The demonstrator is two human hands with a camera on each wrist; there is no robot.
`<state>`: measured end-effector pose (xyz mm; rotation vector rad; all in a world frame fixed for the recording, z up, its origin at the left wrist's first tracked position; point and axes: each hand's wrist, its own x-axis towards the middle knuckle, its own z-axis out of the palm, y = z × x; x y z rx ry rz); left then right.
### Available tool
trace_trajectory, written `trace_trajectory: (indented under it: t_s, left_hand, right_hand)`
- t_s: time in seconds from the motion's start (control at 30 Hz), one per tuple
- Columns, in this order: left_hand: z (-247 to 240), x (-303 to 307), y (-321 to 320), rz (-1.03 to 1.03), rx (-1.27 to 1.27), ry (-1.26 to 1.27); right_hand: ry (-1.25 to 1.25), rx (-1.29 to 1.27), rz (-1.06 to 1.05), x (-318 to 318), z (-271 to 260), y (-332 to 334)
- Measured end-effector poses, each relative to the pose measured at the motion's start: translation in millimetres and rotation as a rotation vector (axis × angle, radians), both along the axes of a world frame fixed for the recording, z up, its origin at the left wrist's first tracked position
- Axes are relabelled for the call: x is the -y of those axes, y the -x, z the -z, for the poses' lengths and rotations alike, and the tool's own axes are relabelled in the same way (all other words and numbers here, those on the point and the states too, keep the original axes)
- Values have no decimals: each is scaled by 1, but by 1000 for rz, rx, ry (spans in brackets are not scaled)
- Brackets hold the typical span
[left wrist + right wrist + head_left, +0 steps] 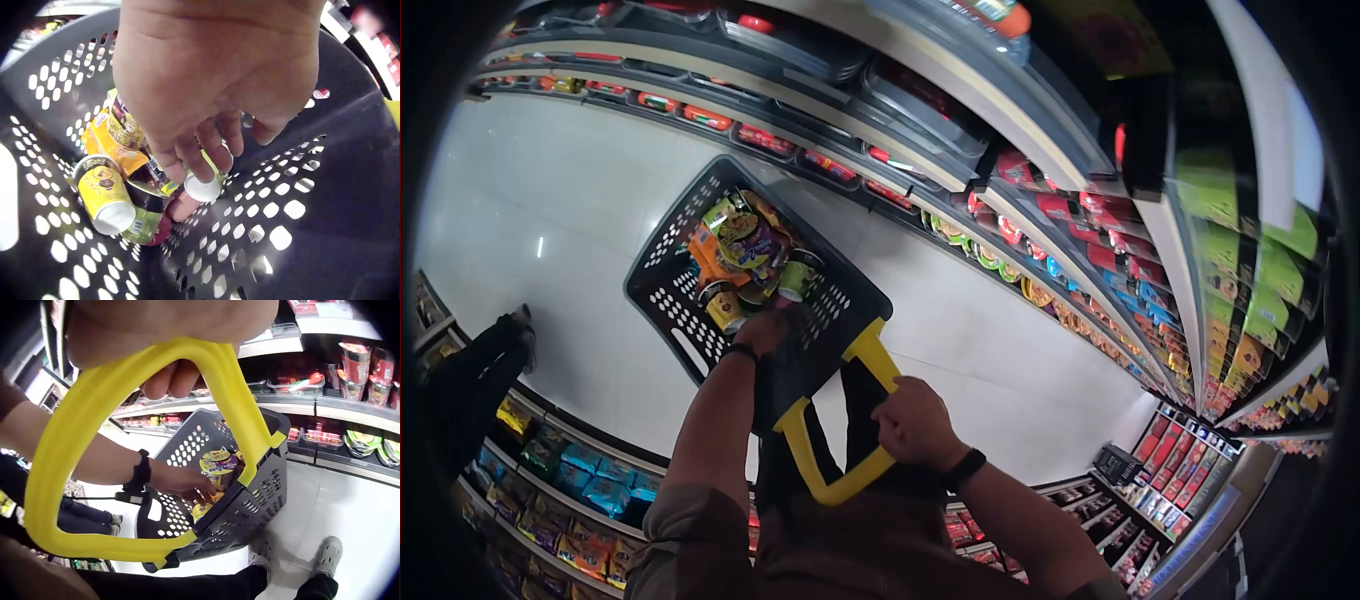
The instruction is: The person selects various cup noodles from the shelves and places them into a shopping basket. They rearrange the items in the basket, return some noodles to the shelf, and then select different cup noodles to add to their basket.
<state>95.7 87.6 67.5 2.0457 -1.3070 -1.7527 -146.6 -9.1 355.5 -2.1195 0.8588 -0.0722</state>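
My left hand [765, 330] reaches down into a dark perforated shopping basket [870, 295]. In the left wrist view its fingers [206, 165] hang loosely bent over a green cup with a white base [203, 189], overlapping it. Beside that cup lie a yellow cup [107, 194], a green-labelled tub [144, 225] and an orange packet [103, 137]. A purple-and-yellow bowl [219, 462] shows on the pile in the right wrist view. My right hand [918, 425] grips the basket's yellow handle [830, 490], fingers curled round one side.
Shelves with red packs, green tubs and cups [1010, 270] run along the far side and right. Bagged goods fill a lower-left shelf [590, 485]. Another person's legs [475, 380] stand at the left. My clog-like shoes [328, 553] are on the pale floor [530, 200] near the basket.
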Motion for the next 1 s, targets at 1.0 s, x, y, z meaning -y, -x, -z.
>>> trace_trajectory:
  t_s: [1.0]
  left_hand:
    - [168, 40, 41, -582, -76, 0]
  right_hand:
    - [-238, -63, -32, 15, 0, -5]
